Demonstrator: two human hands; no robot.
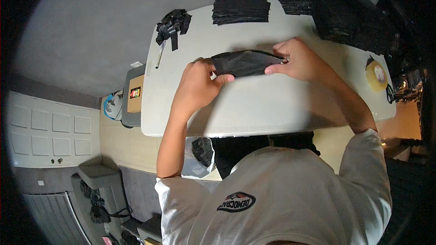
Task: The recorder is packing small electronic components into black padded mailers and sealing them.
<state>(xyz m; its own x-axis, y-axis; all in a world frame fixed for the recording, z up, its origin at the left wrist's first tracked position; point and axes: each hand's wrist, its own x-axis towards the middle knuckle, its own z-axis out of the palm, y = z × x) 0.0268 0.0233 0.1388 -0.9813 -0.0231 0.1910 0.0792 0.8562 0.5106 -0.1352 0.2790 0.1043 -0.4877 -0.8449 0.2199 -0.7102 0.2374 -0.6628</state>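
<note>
Above the middle of the white table, a black folded piece of cloth (245, 65) is stretched between my two hands. My left hand (200, 79) grips its left end, the thumb lying on the near side and the other fingers mostly hidden behind. At the opposite end, my right hand (295, 59) pinches the cloth with the thumb below and the fingers curled above. The cloth looks flat, with a slightly bowed upper edge. Whether it has one layer or more I cannot tell.
Stacks of black cloth (240, 8) and a larger dark pile (347, 13) line the table's (254, 109) far side. Black scraps (172, 26) and a pen (160, 55) lie at the left. At right are a tape roll (376, 76) and black-handled scissors (389, 94). A bag (198, 156) stands below.
</note>
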